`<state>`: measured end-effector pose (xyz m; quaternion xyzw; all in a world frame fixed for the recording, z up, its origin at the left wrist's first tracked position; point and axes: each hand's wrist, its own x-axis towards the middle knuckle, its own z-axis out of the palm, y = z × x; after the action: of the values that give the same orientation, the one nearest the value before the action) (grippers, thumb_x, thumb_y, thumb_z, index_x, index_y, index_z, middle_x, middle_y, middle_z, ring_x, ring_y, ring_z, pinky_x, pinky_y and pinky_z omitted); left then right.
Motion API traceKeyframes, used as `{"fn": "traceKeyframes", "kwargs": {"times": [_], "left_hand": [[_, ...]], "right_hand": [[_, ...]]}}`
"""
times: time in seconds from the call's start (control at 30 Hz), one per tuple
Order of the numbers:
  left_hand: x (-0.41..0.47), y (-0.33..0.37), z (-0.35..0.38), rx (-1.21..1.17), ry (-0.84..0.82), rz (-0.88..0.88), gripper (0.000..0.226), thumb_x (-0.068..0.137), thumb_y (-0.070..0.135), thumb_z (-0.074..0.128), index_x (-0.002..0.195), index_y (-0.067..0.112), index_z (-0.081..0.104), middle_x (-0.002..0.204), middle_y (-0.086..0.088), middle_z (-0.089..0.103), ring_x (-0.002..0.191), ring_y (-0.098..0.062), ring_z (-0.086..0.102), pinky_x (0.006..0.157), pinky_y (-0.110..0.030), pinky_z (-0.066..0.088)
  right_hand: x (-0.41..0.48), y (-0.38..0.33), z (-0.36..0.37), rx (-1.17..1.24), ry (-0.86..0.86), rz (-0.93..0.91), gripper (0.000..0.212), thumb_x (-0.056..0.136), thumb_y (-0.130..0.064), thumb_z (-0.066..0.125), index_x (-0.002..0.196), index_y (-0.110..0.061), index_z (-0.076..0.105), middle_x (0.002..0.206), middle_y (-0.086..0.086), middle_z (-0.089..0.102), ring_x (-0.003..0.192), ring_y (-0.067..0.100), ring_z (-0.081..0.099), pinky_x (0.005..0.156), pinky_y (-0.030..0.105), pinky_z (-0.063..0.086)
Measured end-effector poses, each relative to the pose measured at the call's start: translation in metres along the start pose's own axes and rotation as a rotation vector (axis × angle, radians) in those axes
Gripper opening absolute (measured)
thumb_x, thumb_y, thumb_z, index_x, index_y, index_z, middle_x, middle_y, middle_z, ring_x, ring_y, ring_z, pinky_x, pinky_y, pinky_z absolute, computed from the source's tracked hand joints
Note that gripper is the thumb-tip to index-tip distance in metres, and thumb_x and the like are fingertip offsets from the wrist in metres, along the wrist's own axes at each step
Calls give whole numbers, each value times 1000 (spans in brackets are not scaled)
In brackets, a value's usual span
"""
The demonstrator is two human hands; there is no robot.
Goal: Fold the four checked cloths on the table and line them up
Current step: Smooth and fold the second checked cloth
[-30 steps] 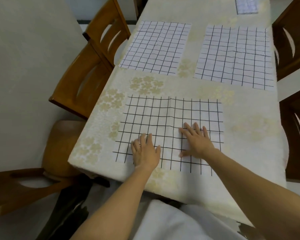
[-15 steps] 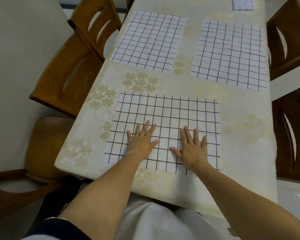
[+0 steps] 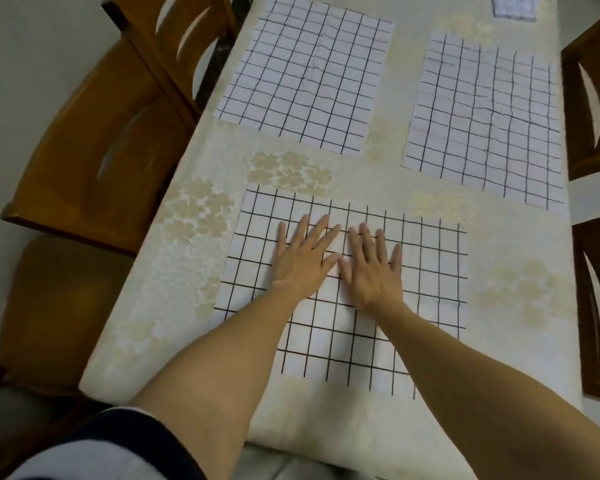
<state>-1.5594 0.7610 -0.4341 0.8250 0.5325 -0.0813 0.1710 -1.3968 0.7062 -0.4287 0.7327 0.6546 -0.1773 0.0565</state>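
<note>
1. Left hand (image 3: 300, 259) and right hand (image 3: 371, 268) are laid flat, fingers extended, side by side with thumbs almost touching, on the middle of the nearest cloth (image 3: 426, 271). Nothing is grasped by either.
2. The nearest cloth is spread unfolded close to the near edge of the table (image 3: 499, 341). The far-left cloth (image 3: 305, 74) and the far-right cloth (image 3: 482, 123) are spread flat beyond it, towards the left and right edges. A fourth cloth (image 3: 513, 6), small and seemingly already folded, is cut off towards the far right corner.
3. Hazard: if the palms are swept outward unevenly, the cloth may be dragged across the table covering and skewed, so that its corners would not meet when folded.
4. Hazard: the near hem lies close to the near edge. A pull towards the body could carry it over.
5. Hazard: the far-right cloth is visibly rippled. If folded unsmoothed, creases would probably be trapped and the finished row left uneven.
</note>
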Motion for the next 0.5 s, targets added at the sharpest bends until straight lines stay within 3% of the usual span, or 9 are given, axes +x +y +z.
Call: {"fn": "traceKeyframes", "kwargs": {"times": [0.13, 0.27, 0.37, 0.5], "left_hand": [[7, -11, 0, 33, 59, 5, 66, 102, 65, 4, 158, 39, -19, 167, 10, -21, 155, -24, -19, 121, -61, -8], [7, -11, 2, 50, 71, 32, 69, 101, 67, 3, 158, 36, -20, 167, 7, -22, 155, -27, -18, 121, -62, -8], [16, -15, -2, 30, 104, 13, 68, 102, 65, 3, 159, 34, -19, 167, 7, -24, 155, -27, -20, 122, -59, -9], [21, -18, -4, 61, 88, -11, 70, 100, 67, 1, 158, 34, -20, 166, 9, -27, 155, -25, -21, 122, -58, -9]], "right_hand": [[0, 4, -1, -8, 18, 25, 72, 96, -70, -2, 156, -34, -22, 163, -10, -29, 149, 22, -30, 121, 56, -13], [5, 5, -4, -18, 23, 33, 79, 95, -74, 1, 157, -30, -20, 163, -1, -30, 149, 25, -30, 121, 56, -15], [19, 3, -10, -25, 79, 57, 80, 95, -72, 0, 159, -25, -14, 165, 2, -24, 152, 28, -23, 122, 53, -11], [24, 9, -7, 33, 42, 111, 74, 99, -69, 2, 157, -29, -19, 164, -2, -29, 151, 27, -25, 121, 59, -10]]}}
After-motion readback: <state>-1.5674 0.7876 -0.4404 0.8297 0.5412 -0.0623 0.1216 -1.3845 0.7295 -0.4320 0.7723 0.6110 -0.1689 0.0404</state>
